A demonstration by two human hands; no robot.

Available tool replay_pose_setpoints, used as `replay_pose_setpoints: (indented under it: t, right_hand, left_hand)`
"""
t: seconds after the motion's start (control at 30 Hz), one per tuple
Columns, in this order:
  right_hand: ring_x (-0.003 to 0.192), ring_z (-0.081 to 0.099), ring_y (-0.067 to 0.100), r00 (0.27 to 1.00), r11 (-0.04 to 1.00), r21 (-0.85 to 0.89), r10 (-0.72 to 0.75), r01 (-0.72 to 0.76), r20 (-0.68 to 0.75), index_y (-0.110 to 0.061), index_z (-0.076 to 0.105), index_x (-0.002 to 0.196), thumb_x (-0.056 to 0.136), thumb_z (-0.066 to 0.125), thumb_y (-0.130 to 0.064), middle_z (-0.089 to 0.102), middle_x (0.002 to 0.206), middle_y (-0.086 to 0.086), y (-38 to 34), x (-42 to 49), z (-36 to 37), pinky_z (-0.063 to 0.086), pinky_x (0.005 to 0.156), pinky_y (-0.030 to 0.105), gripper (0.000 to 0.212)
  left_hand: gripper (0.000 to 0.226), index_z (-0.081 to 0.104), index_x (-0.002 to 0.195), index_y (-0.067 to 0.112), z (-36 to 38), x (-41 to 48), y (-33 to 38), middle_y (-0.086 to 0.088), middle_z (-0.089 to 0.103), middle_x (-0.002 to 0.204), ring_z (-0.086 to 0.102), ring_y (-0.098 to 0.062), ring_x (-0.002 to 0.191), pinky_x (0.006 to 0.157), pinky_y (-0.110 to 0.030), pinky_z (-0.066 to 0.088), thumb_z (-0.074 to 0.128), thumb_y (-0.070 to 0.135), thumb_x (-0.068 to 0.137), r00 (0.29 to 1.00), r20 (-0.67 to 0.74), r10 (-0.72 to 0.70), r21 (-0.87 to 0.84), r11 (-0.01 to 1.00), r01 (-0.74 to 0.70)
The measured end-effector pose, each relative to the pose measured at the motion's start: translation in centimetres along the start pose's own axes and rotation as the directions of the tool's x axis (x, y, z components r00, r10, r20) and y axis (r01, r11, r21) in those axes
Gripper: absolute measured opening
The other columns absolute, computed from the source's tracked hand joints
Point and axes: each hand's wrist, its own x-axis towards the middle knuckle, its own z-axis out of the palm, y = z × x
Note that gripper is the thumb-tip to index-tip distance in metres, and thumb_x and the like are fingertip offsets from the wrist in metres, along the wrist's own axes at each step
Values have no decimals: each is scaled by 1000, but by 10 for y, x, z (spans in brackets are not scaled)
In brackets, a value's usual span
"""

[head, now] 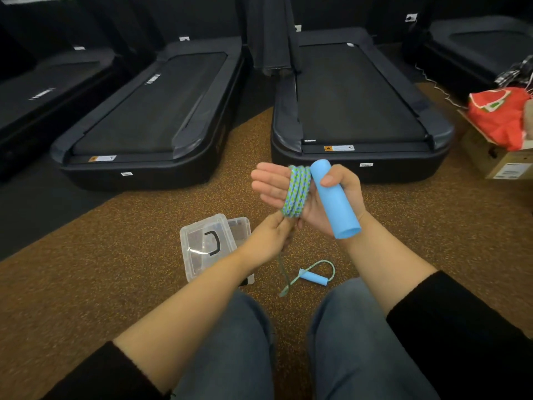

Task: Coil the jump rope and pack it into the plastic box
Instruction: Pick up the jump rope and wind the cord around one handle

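While the right hand [315, 213] is held up over the floor [115, 255] with its palm turned toward the camera, its thumb curls over a blue handle [334, 197] and presses it against the palm. The handle stands tilted, top end far, bottom end near and to the right. This hand's fingers [266, 183] point left, straight and pressed together, and the blue-and-green jump rope [297, 192] is wound around them in several tight turns, just left of the handle.

Just below the coil, the left hand [268, 238] pinches the loose run of rope in its curled fingers; the grip is blurred, so which fingers hold it cannot be told. From there the rope drops to the floor between the knees of the jeans [230, 356] and loops round to the second handle [314, 277], which lies flat there.

Left of that handle, the clear plastic box [199, 264] sits on the floor, partly hidden by the left forearm, with a black curved grip showing on it.

Two treadmills [150, 111] lie on the far side, and a cardboard carton [501, 166] holding a red bag [499, 119] stands at far right.
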Motion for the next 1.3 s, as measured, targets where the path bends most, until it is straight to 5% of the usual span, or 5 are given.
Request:
replay_pose_setpoints:
  t: [0.3,0.57,0.77,1.0,1.3]
  right_hand:
    - [135,38,36,999,995,-103,9,-5,37,8,31,141,61,62,-22,38,145,27,-7,16,-27,25,114,42,91]
    - [134,40,38,999,996,-77,49,-47,16,10,29,141,56,68,-19,37,144,30,1,16,-30,36,109,41,98]
    - [126,48,37,998,998,-39,49,-50,-26,12,34,137,52,70,-15,41,140,30,13,17,-30,47,100,43,96]
    - [80,64,25,986,983,-89,158,-162,-51,0,59,97,43,74,-13,66,84,13,23,11,-28,47,87,38,58]
    - [88,56,37,955,926,-248,248,-283,-165,2,60,95,34,75,-11,60,99,21,33,8,-27,41,90,43,64]
  left_hand:
    - [27,48,80,19,-16,-11,15,11,48,65,46,-5,61,62,-24,36,33,30,100,993,69,93,565,817,-116]
    - [31,54,91,15,-31,-20,22,0,65,86,60,-24,82,78,-42,48,35,40,98,989,106,107,775,614,-150]
    - [29,50,101,22,-37,-28,37,-2,63,93,60,-27,90,71,-36,41,32,44,97,981,66,183,874,464,-145]
    - [28,53,101,26,-52,-18,46,4,66,101,60,-21,92,79,-40,49,37,48,93,972,65,225,847,503,-173]
    - [19,56,84,30,-64,-11,48,11,56,73,54,-12,75,68,-33,44,50,48,87,954,77,289,778,581,-239]
